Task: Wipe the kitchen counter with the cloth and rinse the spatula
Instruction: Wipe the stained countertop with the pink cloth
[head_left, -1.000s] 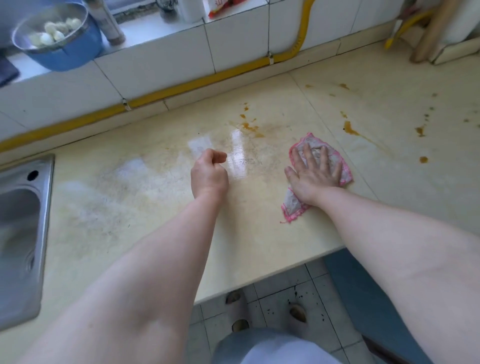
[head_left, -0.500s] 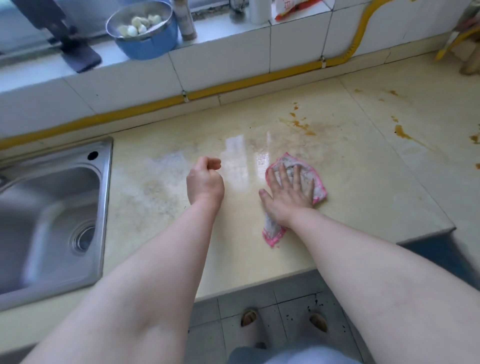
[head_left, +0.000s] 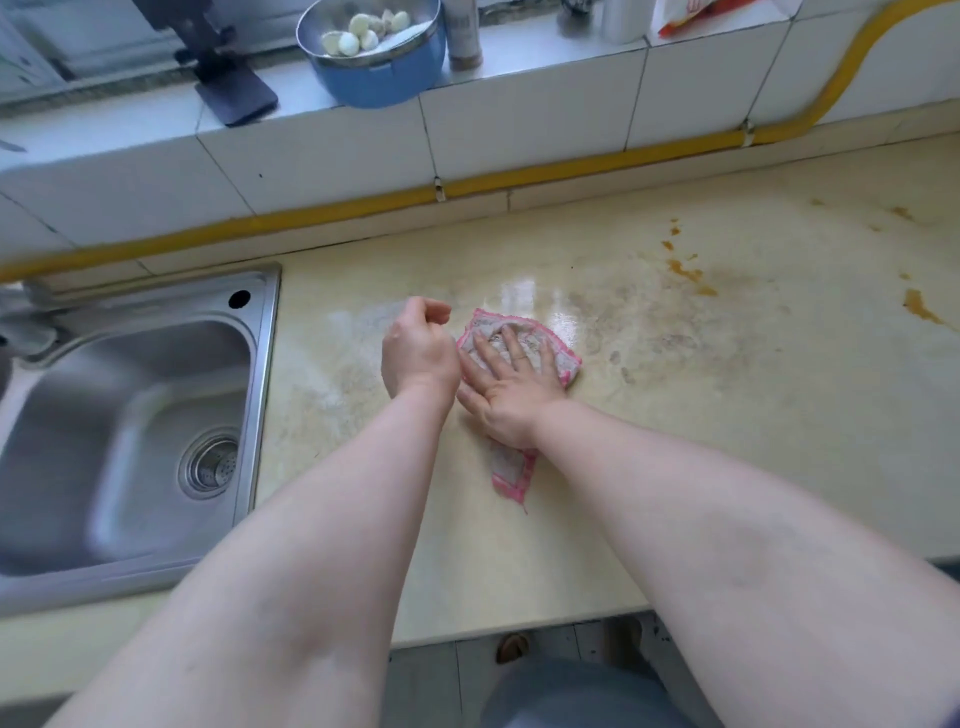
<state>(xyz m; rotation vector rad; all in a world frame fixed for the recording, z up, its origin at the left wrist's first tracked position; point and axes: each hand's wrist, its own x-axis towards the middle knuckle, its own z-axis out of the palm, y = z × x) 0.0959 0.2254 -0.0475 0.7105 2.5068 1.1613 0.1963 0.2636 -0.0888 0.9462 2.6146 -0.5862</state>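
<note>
1. Fingers of the left hand (head_left: 420, 351) are curled into a loose fist holding nothing, wrist just beside the right hand (head_left: 511, 388).
2. Right fingers (head_left: 521, 350) lie spread flat, pressing the cloth (head_left: 563, 359) onto the counter (head_left: 675, 415) right of the sink (head_left: 260, 364).
3. Orange stains (head_left: 688, 273) sit well right of the cloth.

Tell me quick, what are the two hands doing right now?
Left hand: curled into a loose fist, holding nothing visible.
Right hand: open and flat, fingers spread, pressing the cloth on the counter.
</note>
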